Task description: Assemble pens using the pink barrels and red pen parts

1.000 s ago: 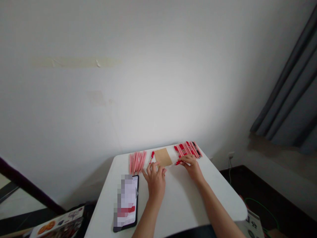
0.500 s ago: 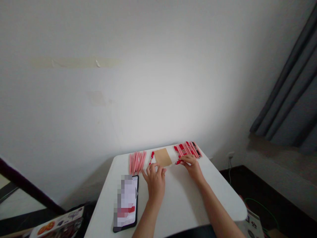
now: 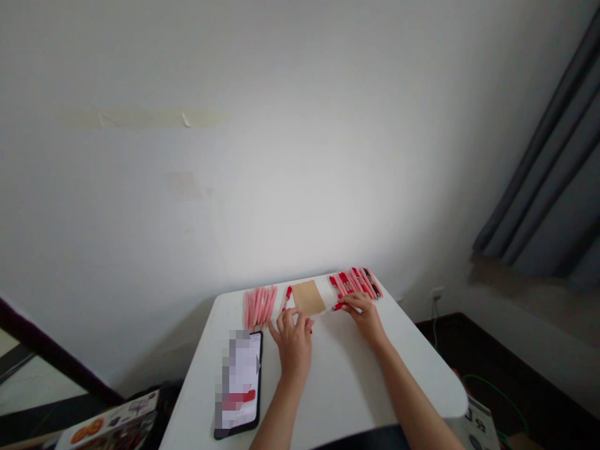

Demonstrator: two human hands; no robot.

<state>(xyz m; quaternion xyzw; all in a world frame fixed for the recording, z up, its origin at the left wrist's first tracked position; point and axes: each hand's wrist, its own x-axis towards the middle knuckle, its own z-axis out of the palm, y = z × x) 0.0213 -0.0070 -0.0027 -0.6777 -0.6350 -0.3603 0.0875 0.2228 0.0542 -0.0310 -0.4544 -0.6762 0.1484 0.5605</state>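
Right hand [image 3: 363, 311] pinching a slim red-ended piece [image 3: 337, 307], lower centre!
Left hand [image 3: 296, 340]: grip hidden, can't tell; phone [image 3: 242, 381] part-masked; printed box [image 3: 110, 422] cut off, bottom left.

Dim rm, wall [image 3: 323, 156] brightest nr ctr, corners darker, soft shadow L of table [image 3: 342, 381], phone [image 3: 241, 381] part-pixelated.

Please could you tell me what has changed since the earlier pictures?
The left hand has eased very slightly leftward; nothing was visibly taken up or let go. The right hand still pinches the slim, translucent, red-ended stick. The slim pink sticks, row of pink, red and black sticks, flat brown square and black-edged phone stayed put.
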